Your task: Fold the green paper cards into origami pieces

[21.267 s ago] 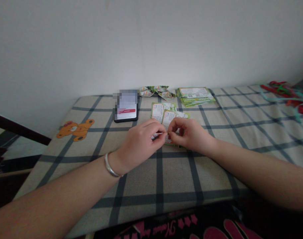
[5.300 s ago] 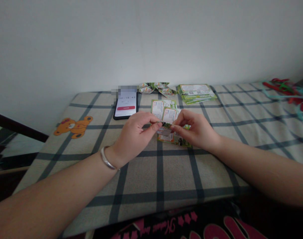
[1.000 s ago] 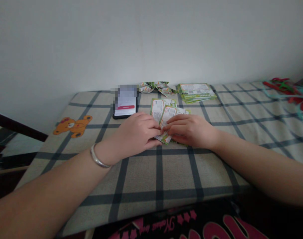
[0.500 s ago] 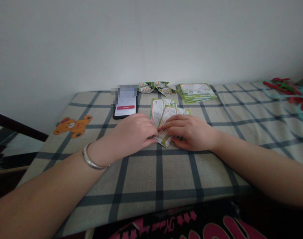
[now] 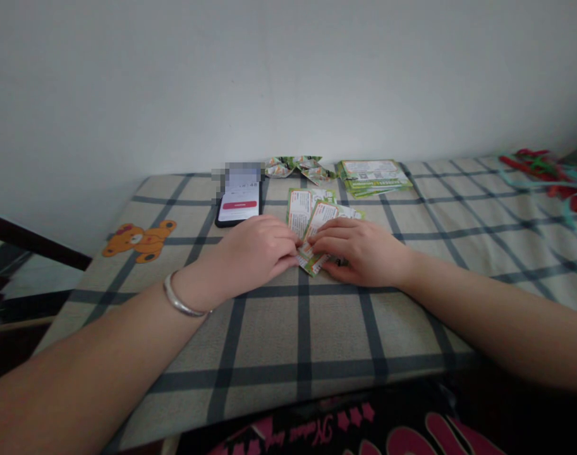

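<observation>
A green-and-white printed leaflet lies on the tablecloth between my hands, its printed side up. It shows as two overlapping panels that spread apart at the far end and come to a point near me. My left hand is closed at the leaflet's lower left edge, thumb and fingers together there. From the other side my right hand has its fingers curled over the right panel, with the thumb against the near edge. Part of the leaflet is hidden under the fingers.
A phone with a lit screen lies behind my left hand. Folded paper pieces and a stack of leaflets are by the wall. A bear cutout lies at left, red and teal ribbons at far right.
Both hands stay on the leaflet with only slight finger shifts. The fingers of my right hand have drawn a little to the right, and the leaflet's near tip has moved slightly.
</observation>
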A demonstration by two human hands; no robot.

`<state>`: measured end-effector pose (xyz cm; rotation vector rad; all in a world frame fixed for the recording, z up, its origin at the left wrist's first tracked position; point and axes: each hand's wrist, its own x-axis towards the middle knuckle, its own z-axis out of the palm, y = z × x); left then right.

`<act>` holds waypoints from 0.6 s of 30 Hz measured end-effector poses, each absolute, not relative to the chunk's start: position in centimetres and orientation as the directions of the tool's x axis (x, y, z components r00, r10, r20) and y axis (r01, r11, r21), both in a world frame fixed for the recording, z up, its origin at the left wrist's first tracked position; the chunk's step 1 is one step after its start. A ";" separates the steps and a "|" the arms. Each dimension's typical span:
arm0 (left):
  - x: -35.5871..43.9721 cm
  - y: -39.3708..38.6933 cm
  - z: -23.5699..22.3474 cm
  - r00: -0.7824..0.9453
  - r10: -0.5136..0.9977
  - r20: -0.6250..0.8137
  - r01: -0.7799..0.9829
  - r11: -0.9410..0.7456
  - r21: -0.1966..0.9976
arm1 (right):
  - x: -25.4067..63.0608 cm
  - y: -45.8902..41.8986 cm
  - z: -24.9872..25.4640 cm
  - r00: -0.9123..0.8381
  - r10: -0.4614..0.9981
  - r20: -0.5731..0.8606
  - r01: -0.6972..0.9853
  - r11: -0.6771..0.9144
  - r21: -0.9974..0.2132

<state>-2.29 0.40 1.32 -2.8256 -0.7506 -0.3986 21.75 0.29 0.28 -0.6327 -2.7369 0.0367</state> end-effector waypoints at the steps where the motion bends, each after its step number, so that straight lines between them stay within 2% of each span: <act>1: -2.3 0.3 1.4 0.833 0.465 0.301 0.514 -0.851 -0.107 | 21.8 0.3 0.3 -0.850 0.421 0.316 0.412 0.906 -0.098; 11: -1.7 -0.5 1.5 0.844 0.453 0.287 0.518 -0.827 -0.218 | 22.4 0.7 0.5 -0.877 0.324 0.354 0.342 0.940 -0.013; 18: -1.9 -0.5 1.3 0.850 0.447 0.279 0.511 -0.830 -0.224 | 22.1 0.5 0.3 -0.880 0.338 0.334 0.374 0.926 0.047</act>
